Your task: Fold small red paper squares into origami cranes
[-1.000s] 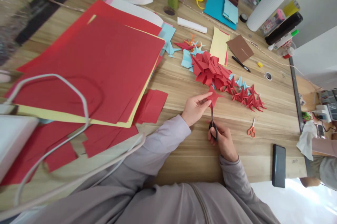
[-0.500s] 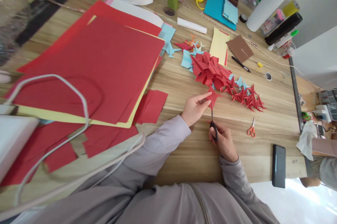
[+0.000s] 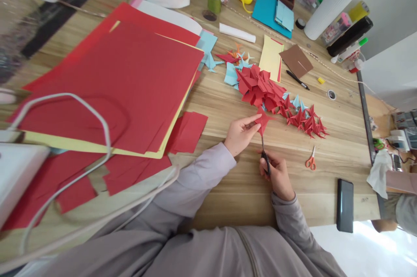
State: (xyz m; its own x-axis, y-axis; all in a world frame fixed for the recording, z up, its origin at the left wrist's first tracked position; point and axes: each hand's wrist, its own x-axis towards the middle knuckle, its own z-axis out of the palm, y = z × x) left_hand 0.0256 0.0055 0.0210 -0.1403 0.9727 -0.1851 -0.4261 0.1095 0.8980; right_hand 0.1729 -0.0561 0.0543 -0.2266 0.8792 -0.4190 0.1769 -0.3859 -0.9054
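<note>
My left hand [image 3: 240, 133] pinches a small folded red paper piece [image 3: 264, 120] just above the wooden table [image 3: 234, 190]. In my right hand [image 3: 279, 175] are black-handled scissors [image 3: 264, 155], fingers through the loops, blades pointing up into the lower edge of that red piece. A heap of folded red and light-blue paper shapes [image 3: 276, 99] lies right behind the hands. Small red paper squares [image 3: 188, 131] lie to the left of my left hand.
Large red and yellow sheets [image 3: 114, 81] cover the left of the table. Small orange scissors [image 3: 311, 160] and a black phone [image 3: 344, 204] lie to the right. A pen [image 3: 297, 79], paper-towel roll [image 3: 329, 8] and blue sheets [image 3: 272, 8] stand farther back. Another person sits at the right edge [image 3: 397, 194].
The scissor blades have closed slightly at the red piece; the hands stay almost in place.
</note>
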